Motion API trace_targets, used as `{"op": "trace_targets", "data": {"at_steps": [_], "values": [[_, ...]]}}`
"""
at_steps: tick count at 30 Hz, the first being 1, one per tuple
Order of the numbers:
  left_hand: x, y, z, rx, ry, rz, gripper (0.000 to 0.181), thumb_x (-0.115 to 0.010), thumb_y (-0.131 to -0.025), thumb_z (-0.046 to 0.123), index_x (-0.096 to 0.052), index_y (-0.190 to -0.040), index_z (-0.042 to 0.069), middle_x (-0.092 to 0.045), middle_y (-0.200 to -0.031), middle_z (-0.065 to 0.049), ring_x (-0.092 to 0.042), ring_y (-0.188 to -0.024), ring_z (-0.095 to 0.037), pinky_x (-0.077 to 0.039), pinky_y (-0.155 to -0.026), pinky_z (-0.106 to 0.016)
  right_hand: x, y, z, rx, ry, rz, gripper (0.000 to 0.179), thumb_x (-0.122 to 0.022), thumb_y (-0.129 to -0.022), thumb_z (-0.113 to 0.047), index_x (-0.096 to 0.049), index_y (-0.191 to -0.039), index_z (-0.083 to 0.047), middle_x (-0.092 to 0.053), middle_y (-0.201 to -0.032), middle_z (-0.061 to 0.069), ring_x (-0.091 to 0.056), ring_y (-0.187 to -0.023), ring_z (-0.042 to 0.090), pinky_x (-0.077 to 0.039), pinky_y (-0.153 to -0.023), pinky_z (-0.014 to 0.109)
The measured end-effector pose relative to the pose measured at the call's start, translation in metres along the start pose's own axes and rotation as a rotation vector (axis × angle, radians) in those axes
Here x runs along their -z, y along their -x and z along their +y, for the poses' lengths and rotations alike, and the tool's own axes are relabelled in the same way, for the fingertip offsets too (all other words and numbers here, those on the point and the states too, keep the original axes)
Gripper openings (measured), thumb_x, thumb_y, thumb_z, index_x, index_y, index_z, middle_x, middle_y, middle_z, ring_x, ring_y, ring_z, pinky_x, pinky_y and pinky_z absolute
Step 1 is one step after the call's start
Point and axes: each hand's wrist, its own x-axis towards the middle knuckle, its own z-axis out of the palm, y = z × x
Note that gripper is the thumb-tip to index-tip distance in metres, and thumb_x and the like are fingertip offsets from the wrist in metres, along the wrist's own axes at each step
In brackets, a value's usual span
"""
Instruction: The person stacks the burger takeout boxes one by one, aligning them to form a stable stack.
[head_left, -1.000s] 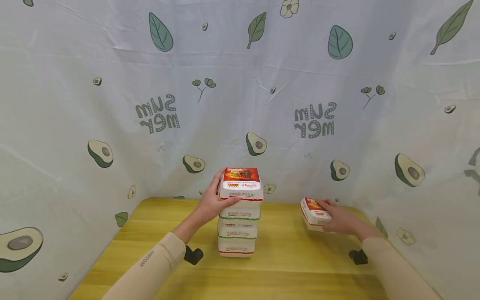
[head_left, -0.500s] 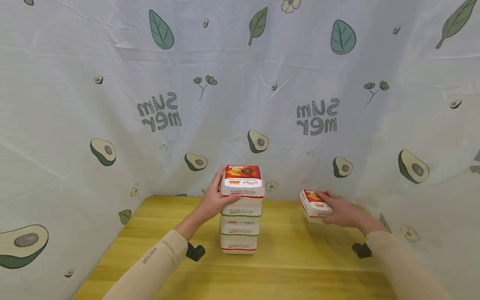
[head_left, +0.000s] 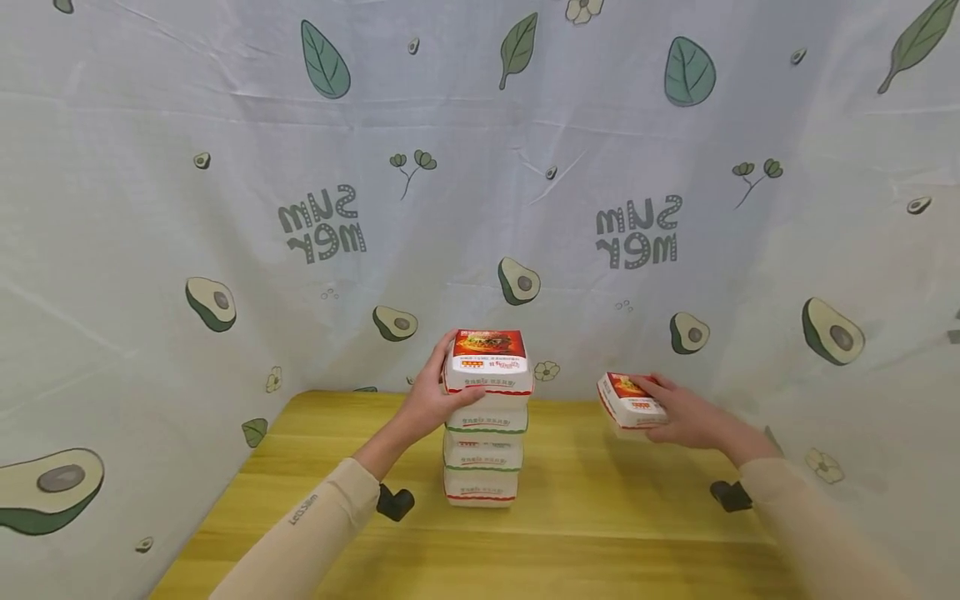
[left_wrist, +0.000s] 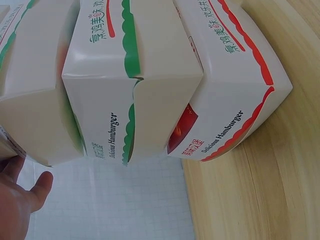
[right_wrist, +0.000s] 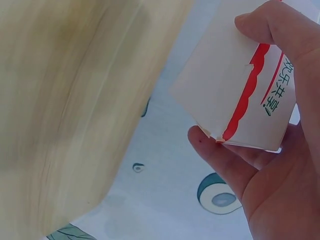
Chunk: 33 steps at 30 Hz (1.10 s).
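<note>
A stack of several white cardboard hamburger boxes stands on the table. The top hamburger box has a red wavy band and a burger picture on its lid; the green-banded box is lower in the stack, and a red-banded box forms the base. My left hand grips the top box at its left side, thumb across the front. To the right, my right hand holds a separate red-banded hamburger box by its right side, thumb on one face and fingers opposite. That box hangs above the table.
The yellow wood-grain table ends at a hanging curtain printed with avocados and leaves, which also closes off both sides. Black devices show beside each wrist.
My right hand has raised its hamburger box slightly from the table. The left hand keeps its grip on the top box, and the stack stays in place while the head view shifts a little.
</note>
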Motion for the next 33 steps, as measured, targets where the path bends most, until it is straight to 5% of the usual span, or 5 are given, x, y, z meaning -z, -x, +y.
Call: {"op": "trace_targets", "data": {"at_steps": [6,18,28,33], "values": [[0.0,0.007,0.014,-0.009,0.018,0.005,0.099,-0.077,-0.09,0.022,-0.01,-0.163,0.024,-0.045,-0.147,-0.013,-0.056,-0.121,-0.029,-0.054,-0.094,-0.042,0.009,0.001,-0.007,-0.012,0.01,-0.005,0.096,-0.082,-0.08,-0.029,-0.029,-0.159,-0.019,-0.023,-0.159,0.03,-0.041,-0.129,0.051,-0.044,-0.095,0.07],[0.0,0.007,0.017,-0.001,-0.018,-0.003,0.097,-0.075,-0.091,0.018,-0.01,-0.163,0.023,-0.044,-0.147,-0.015,-0.055,-0.123,-0.03,-0.053,-0.096,-0.044,0.02,0.006,-0.021,0.044,0.061,0.022,0.092,-0.08,-0.082,-0.029,-0.03,-0.159,-0.02,-0.026,-0.158,0.028,-0.046,-0.124,0.049,-0.048,-0.092,0.065],[0.002,0.006,0.012,-0.009,0.009,0.001,0.097,-0.076,-0.09,0.02,-0.011,-0.163,0.022,-0.045,-0.147,-0.014,-0.056,-0.121,-0.03,-0.053,-0.095,-0.044,0.034,0.008,-0.038,0.095,0.084,0.038,0.089,-0.079,-0.082,-0.027,-0.033,-0.158,-0.02,-0.028,-0.159,0.027,-0.05,-0.121,0.046,-0.049,-0.088,0.059],[0.002,-0.003,-0.006,0.007,-0.007,0.001,0.099,-0.076,-0.091,0.019,-0.009,-0.163,0.025,-0.042,-0.149,-0.013,-0.055,-0.124,-0.029,-0.052,-0.097,-0.046,0.039,0.009,-0.047,0.111,0.088,0.048,0.089,-0.08,-0.082,-0.027,-0.033,-0.158,-0.02,-0.028,-0.159,0.027,-0.051,-0.12,0.046,-0.051,-0.088,0.057]]}}
